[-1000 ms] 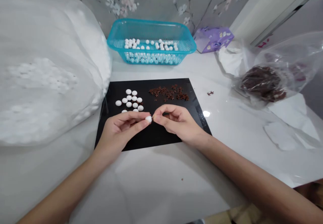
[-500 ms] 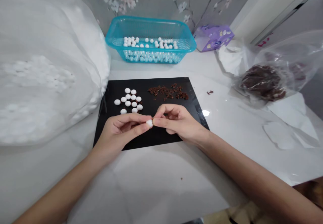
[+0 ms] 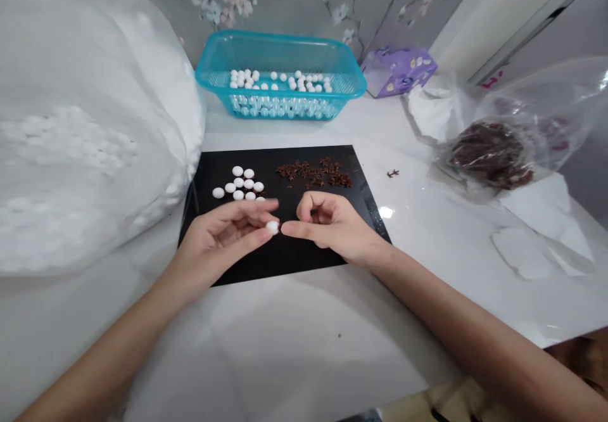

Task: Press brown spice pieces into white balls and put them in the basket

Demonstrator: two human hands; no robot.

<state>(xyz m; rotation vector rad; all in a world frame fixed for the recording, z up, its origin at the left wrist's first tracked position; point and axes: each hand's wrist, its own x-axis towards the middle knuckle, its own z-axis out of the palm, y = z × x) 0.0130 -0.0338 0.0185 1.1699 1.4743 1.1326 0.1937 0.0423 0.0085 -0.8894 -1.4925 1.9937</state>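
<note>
My left hand (image 3: 223, 235) holds a small white ball (image 3: 272, 226) between thumb and fingertips above the black mat (image 3: 285, 260). My right hand (image 3: 330, 225) is curled, its thumb tip almost touching the ball; what its fingers hold, if anything, I cannot make out. Behind my left hand lies a cluster of white balls (image 3: 239, 185) on the mat. A small pile of dark brown star-shaped bits (image 3: 316, 173) lies on the mat behind my right hand.
A teal basket (image 3: 281, 75) with several white balls stands at the back. A large bag of white balls (image 3: 80, 124) fills the left. A clear bag of brown bits (image 3: 494, 154), a purple packet (image 3: 398, 70) and white paper lie on the right.
My left hand's upper fingers have lifted off the ball, so it shows more plainly. Both hands have shifted slightly to the left. The right thumb now sits just beside the ball.
</note>
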